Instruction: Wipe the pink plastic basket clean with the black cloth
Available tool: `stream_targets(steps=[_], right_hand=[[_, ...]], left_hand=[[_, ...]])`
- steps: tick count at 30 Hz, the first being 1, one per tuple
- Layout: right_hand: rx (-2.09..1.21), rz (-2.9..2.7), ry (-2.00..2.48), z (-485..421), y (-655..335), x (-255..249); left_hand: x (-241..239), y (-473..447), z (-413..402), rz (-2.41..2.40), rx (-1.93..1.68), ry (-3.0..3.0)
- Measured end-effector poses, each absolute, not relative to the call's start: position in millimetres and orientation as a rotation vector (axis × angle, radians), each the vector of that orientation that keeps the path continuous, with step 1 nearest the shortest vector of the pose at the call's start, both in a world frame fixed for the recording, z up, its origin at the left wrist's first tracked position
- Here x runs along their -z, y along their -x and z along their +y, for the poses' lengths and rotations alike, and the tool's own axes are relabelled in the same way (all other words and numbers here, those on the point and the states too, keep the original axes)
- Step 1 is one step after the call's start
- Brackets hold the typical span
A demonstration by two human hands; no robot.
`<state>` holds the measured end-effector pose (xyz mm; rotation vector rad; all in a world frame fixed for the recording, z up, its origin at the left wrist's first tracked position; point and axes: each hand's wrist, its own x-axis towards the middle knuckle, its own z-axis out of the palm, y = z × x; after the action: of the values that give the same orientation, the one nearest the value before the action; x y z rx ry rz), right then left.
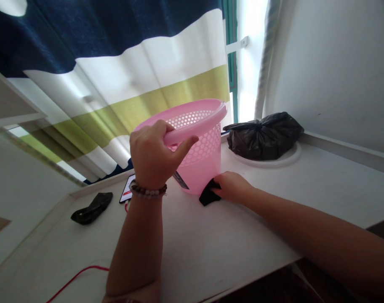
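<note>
A pink plastic wastebasket (200,168) with a perforated upper wall stands in the middle of the white tabletop, tilted a little in view. My left hand (154,151), with bead bracelets at the wrist, is closed over the near left part of its rim, fingers inside and thumb along the outside. Low at the basket's right side, my right hand (231,186) pinches a black cloth (209,194) against the outer wall near the base. A dark label (181,180) shows on the wall below my left hand. The basket's inside bottom is hidden.
A tied black plastic bag (264,136) rests on a round white lid (283,160) at the back right. To the left lie a folded black plastic bag (92,208), a phone (127,189) and a red cable (81,272). A striped curtain (122,67) hangs behind the table (192,244).
</note>
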<state>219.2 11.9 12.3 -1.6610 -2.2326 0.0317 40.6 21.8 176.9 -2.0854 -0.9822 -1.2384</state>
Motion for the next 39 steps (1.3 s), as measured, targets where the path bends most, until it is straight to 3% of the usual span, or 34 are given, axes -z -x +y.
stream_targets(steps=[7, 13, 22, 28, 39], right_hand=[[-0.062, -2.057, 1.500, 7.6, -230.1, -28.8], [0.141, -1.690, 1.272, 5.0, -248.5, -54.6], [-0.196, -2.144, 1.567, 25.6, -247.4, -8.4], [-0.172, -2.095, 1.567, 26.1, -246.1, -9.2], [0.071, -1.682, 1.166, 10.8, -247.6, -42.7]], left_hand=[[-176.4, -40.0, 22.6, -0.974, 1.273, 2.093], [-177.4, -38.6, 23.1, -0.950, 1.298, 2.136], [-176.7, -39.2, 21.4, -0.971, 1.302, 2.120], [-175.9, -39.1, 21.3, -0.971, 1.313, 2.120], [-176.1, -38.3, 21.5, -0.995, 1.280, 2.122]])
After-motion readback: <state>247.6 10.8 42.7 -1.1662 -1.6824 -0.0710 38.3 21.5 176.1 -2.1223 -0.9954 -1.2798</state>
